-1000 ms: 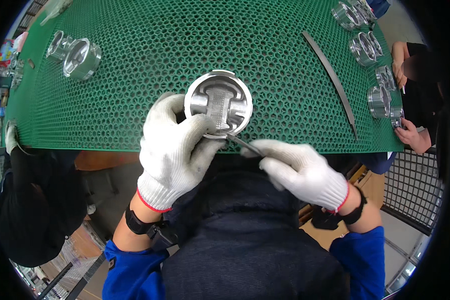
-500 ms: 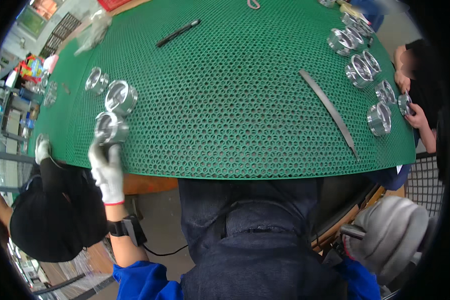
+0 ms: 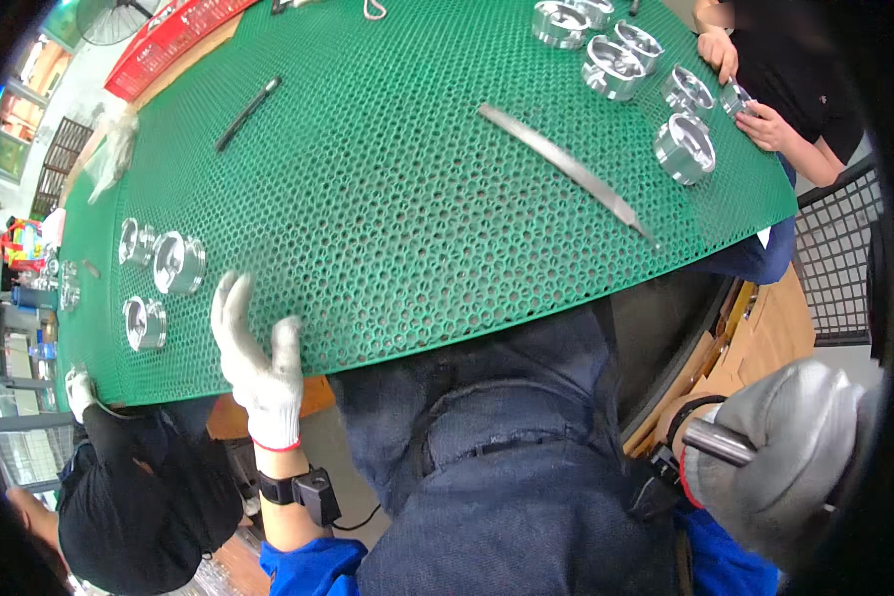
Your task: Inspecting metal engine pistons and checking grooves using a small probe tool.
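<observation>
Green honeycomb-patterned mat (image 3: 387,238), far side cut off. Slatted red plastic crate (image 3: 174,48) at far left, cropped too. Right hand (image 3: 790,452), pale knit glove, curled tight, fingertips hidden from here. Left hand (image 3: 260,370), white knit glove, fingers loosely extended, thumb apart; whether touching mat, can't tell. Long flat grey metal file (image 3: 566,167) well right. Three silver cylindrical metal pistons (image 3: 181,264) just left. Short silver metal rod (image 3: 720,443) gripped in right hand, other end unclear.

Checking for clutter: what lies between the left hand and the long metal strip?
In the head view, only bare green mat shows between the left hand and the metal strip.
</observation>
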A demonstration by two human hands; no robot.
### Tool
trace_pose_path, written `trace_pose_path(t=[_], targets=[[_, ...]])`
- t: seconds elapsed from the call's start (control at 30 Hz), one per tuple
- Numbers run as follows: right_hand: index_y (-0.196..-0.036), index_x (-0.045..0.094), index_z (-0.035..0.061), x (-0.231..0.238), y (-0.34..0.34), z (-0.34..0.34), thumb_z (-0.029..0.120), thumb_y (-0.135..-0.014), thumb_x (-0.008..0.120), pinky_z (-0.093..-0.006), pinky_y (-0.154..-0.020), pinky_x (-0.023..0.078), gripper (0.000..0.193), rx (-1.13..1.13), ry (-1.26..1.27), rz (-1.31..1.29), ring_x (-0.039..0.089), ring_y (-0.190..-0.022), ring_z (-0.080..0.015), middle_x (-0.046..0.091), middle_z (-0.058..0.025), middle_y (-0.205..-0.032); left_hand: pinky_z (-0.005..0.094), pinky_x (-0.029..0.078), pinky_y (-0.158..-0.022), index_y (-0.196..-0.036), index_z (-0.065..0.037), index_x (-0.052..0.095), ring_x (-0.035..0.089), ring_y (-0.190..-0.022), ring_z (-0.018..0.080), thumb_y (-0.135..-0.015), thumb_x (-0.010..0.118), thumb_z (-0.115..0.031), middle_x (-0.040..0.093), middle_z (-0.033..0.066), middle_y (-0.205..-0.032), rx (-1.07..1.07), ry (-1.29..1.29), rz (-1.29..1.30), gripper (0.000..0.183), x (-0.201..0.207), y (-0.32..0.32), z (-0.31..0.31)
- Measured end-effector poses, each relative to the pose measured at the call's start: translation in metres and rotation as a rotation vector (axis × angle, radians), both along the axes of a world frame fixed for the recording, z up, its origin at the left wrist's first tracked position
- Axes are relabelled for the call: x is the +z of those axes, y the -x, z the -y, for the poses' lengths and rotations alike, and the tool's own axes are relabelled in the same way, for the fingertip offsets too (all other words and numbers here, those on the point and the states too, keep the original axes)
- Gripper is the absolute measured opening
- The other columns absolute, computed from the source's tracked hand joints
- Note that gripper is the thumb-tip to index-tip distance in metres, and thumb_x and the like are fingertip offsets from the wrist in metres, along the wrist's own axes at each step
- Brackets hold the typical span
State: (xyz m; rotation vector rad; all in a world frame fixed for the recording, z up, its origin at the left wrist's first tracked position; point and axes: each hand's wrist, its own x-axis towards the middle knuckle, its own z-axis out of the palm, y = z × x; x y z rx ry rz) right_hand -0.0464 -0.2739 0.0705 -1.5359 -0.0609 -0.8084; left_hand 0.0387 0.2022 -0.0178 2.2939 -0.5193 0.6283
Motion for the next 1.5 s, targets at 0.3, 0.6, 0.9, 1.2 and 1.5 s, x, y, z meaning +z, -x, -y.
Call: trace_pose_path(t=[0.3, 0.6, 0.9, 1.2, 1.5], targets=[[-0.127, 0.065, 0.0016, -0.018, 0.006, 0.010, 0.010, -0.098, 0.065, -0.0235, -0.072, 0.051, 0.030, -0.418, 0.439, -0.499, 0.064, -0.081, -0.0096, 0.071, -0.0052, -0.109, 0.0458, 0.045, -0.109, -0.137, 0.001, 0.054, 0.055, -0.130, 0.0379, -0.085, 0.062, 0.002, 0.056, 0.0216, -0.141, 0.080, -0.107, -0.025, 0.052, -0.017, 0.008, -0.020], [-0.135, 0.061, 0.0049, -0.033, -0.053, 0.119, 0.044, -0.088, 0.073, -0.0379, -0.111, 0.043, 0.062, -0.310, 1.074, -0.817, 0.057, -0.131, -0.0327, 0.046, -0.0166, -0.153, 0.0470, 0.048, -0.105, -0.130, -0.001, 0.060, 0.059, -0.124, 0.0417, -0.085, 0.066, -0.006, 0.059, 0.0234, -0.136, 0.079, -0.249, 0.012, 0.046, -0.017, 0.003, -0.006], [-0.124, 0.067, 0.0030, -0.022, -0.077, 0.141, 0.039, -0.087, 0.072, -0.0380, -0.089, 0.052, 0.051, -0.096, 1.136, -0.907, 0.069, -0.101, -0.0297, 0.073, -0.0175, -0.108, 0.0460, 0.047, -0.106, -0.128, 0.000, 0.061, 0.060, -0.123, 0.0392, -0.085, 0.064, 0.001, 0.063, 0.0217, -0.132, 0.096, -0.223, 0.015, 0.043, -0.017, 0.009, -0.004], [-0.106, 0.072, 0.0005, 0.001, -0.059, 0.028, 0.030, -0.087, 0.074, -0.0354, -0.080, 0.054, 0.036, -0.166, 0.961, -0.743, 0.071, -0.088, -0.0279, 0.072, -0.0168, -0.098, 0.0422, 0.053, -0.097, -0.117, -0.003, 0.068, 0.066, -0.112, 0.0364, -0.082, 0.071, -0.004, 0.067, 0.0178, -0.125, 0.125, -0.265, 0.049, 0.035, -0.006, 0.006, 0.003], [-0.111, 0.069, 0.0099, -0.037, -0.127, -0.197, 0.028, -0.090, 0.069, -0.0402, -0.068, 0.058, 0.028, 0.310, 1.337, 0.089, 0.070, -0.084, -0.0298, 0.069, -0.0125, -0.099, 0.0399, 0.055, -0.091, -0.113, -0.004, 0.071, 0.069, -0.104, 0.0340, -0.075, 0.075, -0.003, 0.070, 0.0180, -0.120, 0.070, -0.158, 0.078, 0.038, -0.002, 0.004, 0.011]])
